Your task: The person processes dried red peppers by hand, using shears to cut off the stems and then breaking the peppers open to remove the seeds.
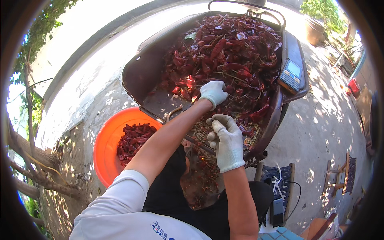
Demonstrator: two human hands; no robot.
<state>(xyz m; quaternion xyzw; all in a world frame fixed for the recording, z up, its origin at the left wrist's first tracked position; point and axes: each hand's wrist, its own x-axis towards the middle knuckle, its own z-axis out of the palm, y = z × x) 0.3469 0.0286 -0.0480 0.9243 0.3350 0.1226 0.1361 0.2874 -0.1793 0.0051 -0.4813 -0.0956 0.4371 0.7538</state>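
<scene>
Both of my hands wear pale knitted work gloves. My left hand (214,93) reaches over the near edge of a heap of dried red chili peppers (237,51), fingers curled down among them. Its fingertips are hidden, so what it holds is unclear. Lower and closer to me, my right hand (226,136) is raised above the cart's near rim, fingers curled with the thumb against them and nothing visible in the grasp. The peppers fill a metal cart bed (156,106). Beneath my left forearm, an orange plastic basin (103,153) holds torn red chili pieces (135,139).
A keypad phone (291,75) rests on the cart's right rim. Stems and seeds (204,132) litter the near bed and the ground. Woven-seat stools (340,175) stand right, one with a cable and a dark device (277,208). Tree branches (39,177) are at left.
</scene>
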